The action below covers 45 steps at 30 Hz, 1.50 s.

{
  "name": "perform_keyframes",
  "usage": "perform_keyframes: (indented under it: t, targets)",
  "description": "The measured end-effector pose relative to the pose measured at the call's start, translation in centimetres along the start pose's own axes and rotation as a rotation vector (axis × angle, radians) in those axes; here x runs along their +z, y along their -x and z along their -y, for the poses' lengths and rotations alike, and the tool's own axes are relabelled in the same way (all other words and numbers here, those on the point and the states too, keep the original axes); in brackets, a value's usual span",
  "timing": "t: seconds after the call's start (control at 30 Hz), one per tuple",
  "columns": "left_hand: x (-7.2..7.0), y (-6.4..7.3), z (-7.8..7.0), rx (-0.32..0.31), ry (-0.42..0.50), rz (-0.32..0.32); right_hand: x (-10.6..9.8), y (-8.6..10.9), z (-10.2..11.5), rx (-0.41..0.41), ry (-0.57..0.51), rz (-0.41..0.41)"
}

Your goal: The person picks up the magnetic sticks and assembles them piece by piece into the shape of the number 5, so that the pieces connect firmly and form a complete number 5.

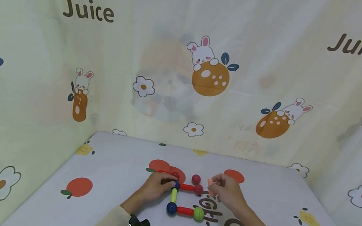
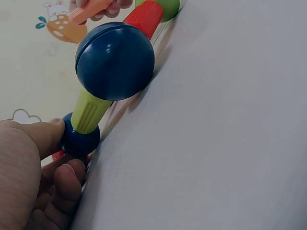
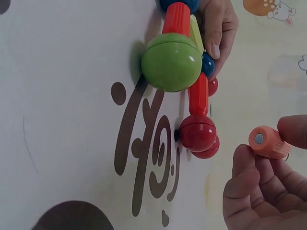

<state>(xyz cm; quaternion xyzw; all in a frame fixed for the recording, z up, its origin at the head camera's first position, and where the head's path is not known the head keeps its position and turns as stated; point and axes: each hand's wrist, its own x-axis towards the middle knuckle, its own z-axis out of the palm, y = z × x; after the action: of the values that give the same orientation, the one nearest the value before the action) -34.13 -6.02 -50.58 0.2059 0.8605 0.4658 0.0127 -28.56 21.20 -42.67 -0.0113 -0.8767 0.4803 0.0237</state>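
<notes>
My left hand [image 1: 156, 186] pinches the far blue ball [image 2: 80, 140] of a magnetic rod-and-ball figure between thumb and fingers. From that ball a yellow-green rod [image 1: 173, 196] runs to a nearer blue ball [image 1: 172, 208]. A red rod [image 1: 185, 211] joins this one to a green ball [image 1: 198, 213]. Another red rod [image 1: 187, 187] reaches from the far blue ball to a dark red ball [image 1: 198, 189]. My right hand [image 1: 229, 192], right of the figure and apart from it, holds a peach-orange rod [image 3: 268, 142] whose silvery end disc shows in the right wrist view.
A dark red ball [image 1: 196, 179] sits just behind the figure's red one. Another red ball [image 1: 175, 175] lies behind my left hand, partly hidden. The white cloth [image 1: 93, 188] has printed fruit and lettering. A printed curtain [image 1: 173, 27] stands behind and at both sides.
</notes>
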Motion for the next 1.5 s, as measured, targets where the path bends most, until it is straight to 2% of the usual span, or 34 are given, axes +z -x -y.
perform_keyframes:
  t: [0.67,0.87,1.07,1.5]
  targets:
    - [0.0,0.1,0.0,0.000,0.016,-0.001,-0.1,1.4,-0.1,0.013,-0.082,0.061]
    - [-0.1,0.2,0.1,0.009,0.000,0.000,0.1,1.7,-0.1,0.053,-0.063,0.058]
    - [-0.1,0.1,0.1,0.009,0.007,-0.001,0.1,2.2,-0.3,0.079,-0.052,0.090]
    - [0.0,0.1,-0.1,0.003,0.009,-0.001,0.1,2.9,-0.9,0.060,-0.030,0.140]
